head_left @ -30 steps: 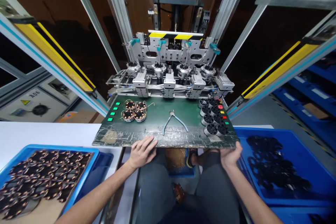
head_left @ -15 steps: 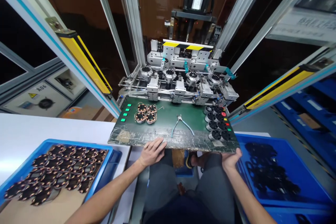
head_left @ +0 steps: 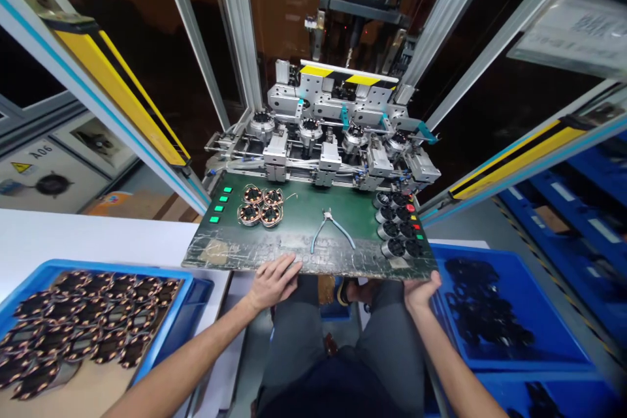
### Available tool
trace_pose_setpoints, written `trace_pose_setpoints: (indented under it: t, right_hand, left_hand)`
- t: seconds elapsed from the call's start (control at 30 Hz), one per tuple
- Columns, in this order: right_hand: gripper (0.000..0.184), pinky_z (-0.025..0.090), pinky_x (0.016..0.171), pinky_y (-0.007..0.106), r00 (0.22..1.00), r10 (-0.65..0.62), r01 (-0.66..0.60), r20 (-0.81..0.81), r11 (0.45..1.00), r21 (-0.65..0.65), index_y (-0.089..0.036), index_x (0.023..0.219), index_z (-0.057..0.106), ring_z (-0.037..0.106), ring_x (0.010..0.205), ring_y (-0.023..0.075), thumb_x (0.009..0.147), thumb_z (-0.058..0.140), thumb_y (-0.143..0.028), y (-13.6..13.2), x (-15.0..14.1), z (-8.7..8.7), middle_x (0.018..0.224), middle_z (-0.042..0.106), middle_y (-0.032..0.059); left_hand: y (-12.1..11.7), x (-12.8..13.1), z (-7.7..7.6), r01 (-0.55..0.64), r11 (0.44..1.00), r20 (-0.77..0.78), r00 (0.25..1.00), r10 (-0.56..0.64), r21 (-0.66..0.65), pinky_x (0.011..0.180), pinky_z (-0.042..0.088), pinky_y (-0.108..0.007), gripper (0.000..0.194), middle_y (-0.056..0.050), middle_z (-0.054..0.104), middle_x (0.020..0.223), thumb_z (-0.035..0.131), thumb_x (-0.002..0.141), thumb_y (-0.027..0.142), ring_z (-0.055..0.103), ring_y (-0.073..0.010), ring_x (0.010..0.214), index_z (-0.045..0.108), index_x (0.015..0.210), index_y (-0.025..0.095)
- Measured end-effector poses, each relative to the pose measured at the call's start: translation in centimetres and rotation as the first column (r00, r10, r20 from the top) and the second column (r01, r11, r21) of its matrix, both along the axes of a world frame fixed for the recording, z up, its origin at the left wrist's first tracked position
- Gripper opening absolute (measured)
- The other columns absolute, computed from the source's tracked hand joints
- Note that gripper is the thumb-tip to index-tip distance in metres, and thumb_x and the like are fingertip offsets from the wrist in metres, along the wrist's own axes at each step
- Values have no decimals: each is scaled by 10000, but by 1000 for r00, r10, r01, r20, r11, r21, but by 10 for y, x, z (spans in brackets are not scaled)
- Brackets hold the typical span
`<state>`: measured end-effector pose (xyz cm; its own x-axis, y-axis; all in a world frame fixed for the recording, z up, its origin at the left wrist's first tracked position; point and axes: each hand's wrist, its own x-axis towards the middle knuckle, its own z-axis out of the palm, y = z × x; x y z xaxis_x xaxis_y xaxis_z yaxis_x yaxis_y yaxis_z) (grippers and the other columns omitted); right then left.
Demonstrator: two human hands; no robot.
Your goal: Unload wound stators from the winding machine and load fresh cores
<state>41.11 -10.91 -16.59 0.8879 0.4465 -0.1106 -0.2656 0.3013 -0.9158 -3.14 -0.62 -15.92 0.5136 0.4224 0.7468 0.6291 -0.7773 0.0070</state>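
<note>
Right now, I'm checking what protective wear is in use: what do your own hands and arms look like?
The left hand and right hand are ordinary five-fingered hands without gloves; I see no ring, watch or wristband. No sleeve shows on the left forearm or right forearm, nor any cable or marking.

Around the green work board [head_left: 313,235], smooth and faintly glossy but scuffed rough along its front edge, sit the blue-handled metal pliers [head_left: 332,230] on top, bare copper-wire coils [head_left: 260,205] at its left, glossy blue plastic bins [head_left: 519,313] to its right, and satin silvery metal clamps [head_left: 330,155] behind.
</note>
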Motion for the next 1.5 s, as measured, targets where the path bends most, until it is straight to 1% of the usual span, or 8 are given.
trace_pose_setpoints:
  t: [0.23, 0.47, 0.6, 0.7, 0.87, 1.2, 1.3, 1.5]
  right_hand:
    - [730, 558, 1098, 596, 999, 20, -19, -36, 1000, 19, -237, 1339, 682, 677, 1298, 328, 826, 496, -722, 0, 10, -10, 1381, 724, 94]
    - [699, 606, 986, 549, 992, 81, -81, -93, 997, 3, -215, 1325, 666, 700, 1206, 313, 869, 463, -703, -4, 7, 0, 1318, 736, 119]
    - [721, 615, 908, 496, 986, 118, -123, -121, 992, -34, -193, 1297, 674, 708, 1113, 297, 908, 402, -736, -6, 9, 0, 1249, 746, 134]
    - [736, 610, 848, 429, 984, 127, -134, -129, 990, -45, -190, 1297, 663, 699, 1026, 254, 926, 373, -755, -7, 11, -3, 1182, 752, 108]
    - [708, 591, 771, 362, 987, 106, -111, -117, 993, -33, -191, 1304, 652, 677, 909, 208, 937, 403, -742, -6, 13, -4, 1141, 745, 84]
    - [704, 605, 998, 483, 996, 51, -49, -68, 998, 30, -217, 1384, 650, 692, 1187, 245, 927, 427, -704, 0, 7, -4, 1301, 721, 82]
    - [713, 583, 1062, 490, 999, 14, -12, -43, 999, 52, -226, 1390, 651, 678, 1236, 242, 906, 443, -707, 4, 2, -1, 1323, 715, 79]
    - [753, 568, 1098, 500, 999, -25, 27, -33, 996, 88, -250, 1402, 656, 652, 1281, 248, 861, 446, -730, 14, -10, 11, 1338, 709, 66]
  left_hand:
    - [1, 2, 5, -14, 1000, -18, 1000, 15, 20, 1011, 398, -390, 854, -28, 781, 1360, 804, 928, 387, 712, -224, 1190, 418, 1689, 347]
    - [2, 1, 8, 4, 1000, -34, 999, -4, 8, 1041, 358, -411, 846, -49, 756, 1405, 772, 951, 367, 706, -255, 1224, 384, 1703, 369]
    - [5, -2, 5, 27, 1000, -61, 998, -27, -10, 1047, 331, -422, 797, -62, 730, 1449, 744, 963, 366, 689, -268, 1259, 415, 1688, 368]
    - [8, -3, 2, 42, 999, -63, 997, -44, -35, 1052, 312, -426, 733, -69, 715, 1470, 730, 959, 375, 671, -274, 1284, 481, 1648, 359]
    - [10, -2, -1, 31, 999, -74, 997, -30, 12, 1063, 298, -432, 695, -79, 715, 1459, 735, 921, 398, 651, -272, 1298, 546, 1586, 334]
    - [14, -5, -12, 4, 1000, -91, 996, -2, 19, 1042, 277, -449, 693, -51, 718, 1448, 777, 896, 439, 652, -281, 1254, 559, 1551, 376]
    - [14, -5, -11, 5, 1000, -85, 996, -3, 18, 1037, 278, -451, 676, -43, 721, 1443, 790, 886, 438, 654, -280, 1243, 579, 1526, 385]
    - [12, -4, -7, -27, 993, -106, 994, 39, 115, 1005, 317, -440, 720, -31, 747, 1397, 828, 860, 426, 684, -269, 1177, 576, 1533, 390]
